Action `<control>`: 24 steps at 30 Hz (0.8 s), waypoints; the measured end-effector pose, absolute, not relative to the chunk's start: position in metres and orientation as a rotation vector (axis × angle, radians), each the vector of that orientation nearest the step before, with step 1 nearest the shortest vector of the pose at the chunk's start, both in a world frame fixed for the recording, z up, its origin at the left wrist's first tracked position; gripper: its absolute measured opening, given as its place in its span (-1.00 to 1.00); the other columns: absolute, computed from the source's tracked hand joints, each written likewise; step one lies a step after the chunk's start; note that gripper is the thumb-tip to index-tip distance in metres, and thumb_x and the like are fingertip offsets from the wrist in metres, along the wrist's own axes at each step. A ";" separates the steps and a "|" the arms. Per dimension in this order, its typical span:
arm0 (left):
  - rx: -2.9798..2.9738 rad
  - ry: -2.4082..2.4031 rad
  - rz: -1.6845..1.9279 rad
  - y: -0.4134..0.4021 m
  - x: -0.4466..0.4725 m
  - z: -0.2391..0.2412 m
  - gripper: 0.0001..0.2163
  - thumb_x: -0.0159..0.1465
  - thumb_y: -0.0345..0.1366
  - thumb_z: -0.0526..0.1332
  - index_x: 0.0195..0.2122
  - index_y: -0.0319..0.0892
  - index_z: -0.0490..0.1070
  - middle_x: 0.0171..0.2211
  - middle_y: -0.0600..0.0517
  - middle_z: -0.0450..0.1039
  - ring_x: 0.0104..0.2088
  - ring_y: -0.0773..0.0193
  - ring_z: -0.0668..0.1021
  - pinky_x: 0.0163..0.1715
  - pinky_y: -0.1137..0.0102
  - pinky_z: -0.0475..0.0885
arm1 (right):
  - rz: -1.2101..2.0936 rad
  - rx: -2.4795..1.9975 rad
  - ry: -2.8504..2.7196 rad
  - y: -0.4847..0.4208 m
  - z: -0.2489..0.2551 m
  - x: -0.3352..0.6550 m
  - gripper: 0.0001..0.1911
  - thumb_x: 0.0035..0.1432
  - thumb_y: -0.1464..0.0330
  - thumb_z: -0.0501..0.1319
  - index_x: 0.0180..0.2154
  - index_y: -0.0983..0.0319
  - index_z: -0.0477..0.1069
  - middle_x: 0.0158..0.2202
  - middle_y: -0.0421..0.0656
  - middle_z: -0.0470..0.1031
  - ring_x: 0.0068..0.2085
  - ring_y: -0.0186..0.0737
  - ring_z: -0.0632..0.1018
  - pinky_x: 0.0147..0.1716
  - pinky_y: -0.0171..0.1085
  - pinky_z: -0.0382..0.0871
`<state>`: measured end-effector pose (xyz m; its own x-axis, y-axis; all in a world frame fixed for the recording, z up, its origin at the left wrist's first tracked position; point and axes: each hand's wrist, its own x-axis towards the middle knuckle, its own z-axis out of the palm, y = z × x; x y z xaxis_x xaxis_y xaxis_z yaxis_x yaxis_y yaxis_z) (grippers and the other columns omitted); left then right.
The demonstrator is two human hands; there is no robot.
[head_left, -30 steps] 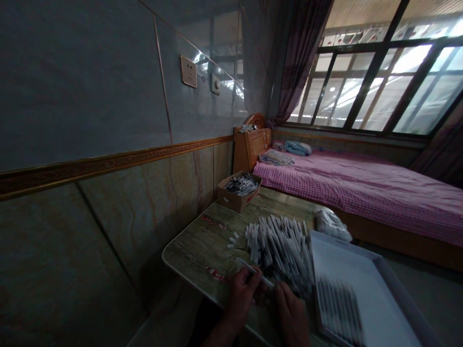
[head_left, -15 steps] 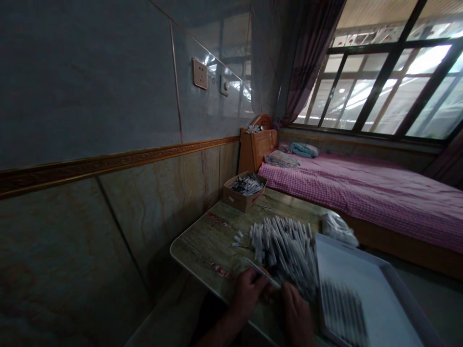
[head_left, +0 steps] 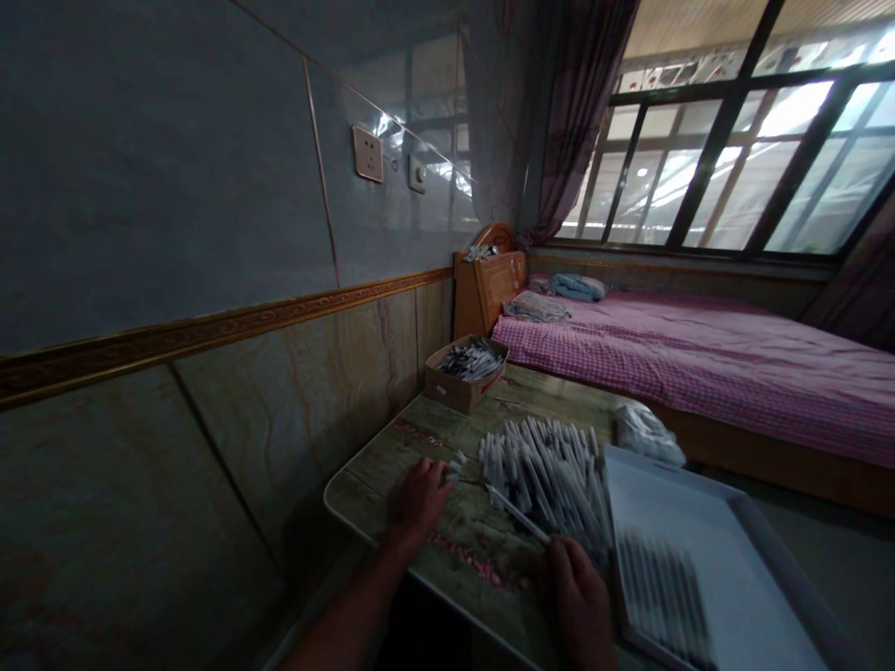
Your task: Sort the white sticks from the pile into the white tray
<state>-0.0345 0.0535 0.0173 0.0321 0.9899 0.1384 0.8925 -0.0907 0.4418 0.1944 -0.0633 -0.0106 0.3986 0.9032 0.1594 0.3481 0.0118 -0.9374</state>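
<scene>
My left hand point(head_left: 418, 499) is stretched out over the wooden table point(head_left: 392, 466), its fingertips at a few small white caps point(head_left: 456, 462) lying loose beside the pile. It looks to hold nothing. My right hand point(head_left: 577, 596) is closed on one end of a thin white pen tube point(head_left: 517, 514), which points up and left towards the big heap of white pen tubes point(head_left: 549, 466). To the right lies a white tray point(head_left: 692, 522) with a row of dark pens point(head_left: 657, 592) in it.
A cardboard box point(head_left: 464, 369) of dark pen parts stands at the table's far end near the tiled wall. A crumpled clear plastic bag point(head_left: 647, 434) lies beyond the tray. A bed with a pink checked sheet point(head_left: 699, 359) runs under the window.
My left hand has let go of the tube and reached forward and left to the small caps. The right hand keeps the tube.
</scene>
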 end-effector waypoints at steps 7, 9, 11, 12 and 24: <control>1.939 1.663 0.848 0.042 -0.032 0.014 -0.91 0.21 -0.42 0.23 -0.32 -0.07 0.46 -0.26 0.03 0.58 -0.18 0.21 0.57 -0.14 0.41 0.36 | 0.628 -1.577 -1.152 -0.064 -0.012 0.197 -0.53 0.13 -0.02 0.13 -0.24 0.21 0.54 -0.35 -0.12 0.60 -0.34 -0.11 0.58 -0.36 -0.27 0.46; 1.767 1.535 0.973 0.036 -0.032 0.008 -0.90 0.18 -0.42 0.23 -0.34 -0.04 0.46 -0.32 0.07 0.60 -0.25 0.22 0.60 -0.20 0.43 0.40 | 0.636 -1.565 -1.143 -0.064 -0.014 0.196 -0.53 0.13 -0.02 0.15 -0.22 0.22 0.55 -0.33 -0.11 0.62 -0.32 -0.10 0.59 -0.35 -0.26 0.47; 1.608 1.419 1.088 0.030 -0.033 0.002 -0.91 0.13 -0.37 0.26 -0.34 -0.05 0.50 -0.34 0.06 0.63 -0.27 0.19 0.62 -0.23 0.41 0.43 | 0.644 -1.545 -1.133 -0.065 -0.016 0.195 -0.53 0.13 -0.01 0.17 -0.20 0.22 0.55 -0.31 -0.10 0.62 -0.29 -0.08 0.60 -0.33 -0.26 0.48; 1.544 1.364 1.131 0.027 -0.033 0.000 -0.90 0.09 -0.34 0.28 -0.34 -0.06 0.53 -0.34 0.04 0.64 -0.28 0.16 0.62 -0.24 0.39 0.45 | 0.648 -1.538 -1.126 -0.065 -0.016 0.195 -0.53 0.12 -0.01 0.17 -0.20 0.22 0.55 -0.31 -0.10 0.63 -0.30 -0.08 0.60 -0.33 -0.26 0.48; 1.414 1.192 1.167 0.023 -0.036 -0.005 -0.88 -0.04 -0.33 0.35 -0.43 -0.11 0.62 -0.44 0.02 0.65 -0.35 0.15 0.63 -0.29 0.38 0.48 | 0.691 -1.533 -1.140 -0.067 -0.013 0.194 -0.55 0.10 0.00 0.21 -0.21 0.23 0.57 -0.33 -0.10 0.63 -0.32 -0.09 0.60 -0.38 -0.27 0.47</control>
<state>-0.0359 0.0232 -0.0053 0.0816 0.9917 0.0998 0.1211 -0.1093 0.9866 0.1938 -0.0666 -0.0131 0.3783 0.9162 0.1320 0.3073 0.0102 -0.9516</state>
